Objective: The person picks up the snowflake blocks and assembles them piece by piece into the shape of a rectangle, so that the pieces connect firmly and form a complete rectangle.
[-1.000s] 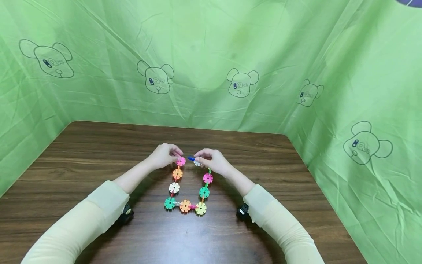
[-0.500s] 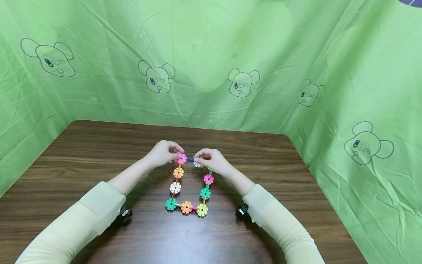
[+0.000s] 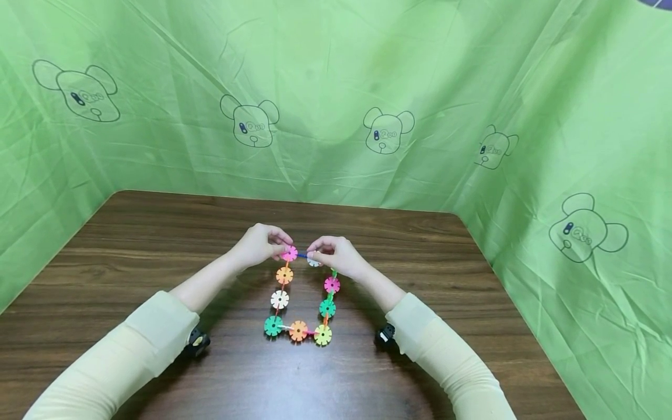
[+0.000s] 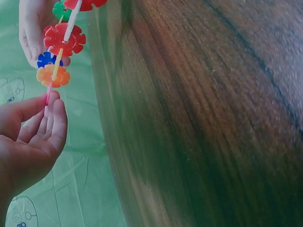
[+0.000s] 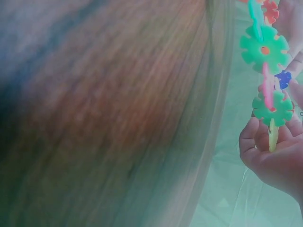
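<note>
Flower-shaped slotted plastic discs, linked edge to edge, form a rectangular loop on the table. My left hand pinches the pink disc at the loop's far left corner. Opposite it, my right hand grips the white disc, partly hidden by the fingers. Between the two hands a blue disc, seen edge-on, meets the pink one. Down the left side run an orange disc and a white one. In the left wrist view the thumb and fingertips of the left hand hold a pink piece edge-on.
The near side of the loop has a green disc, an orange disc and a yellow disc. The brown wooden table is enclosed by green cloth at the back and sides.
My left hand has brought the pink disc slightly right, and the gap between it and the blue disc has closed. My right hand stays nearly in place.
</note>
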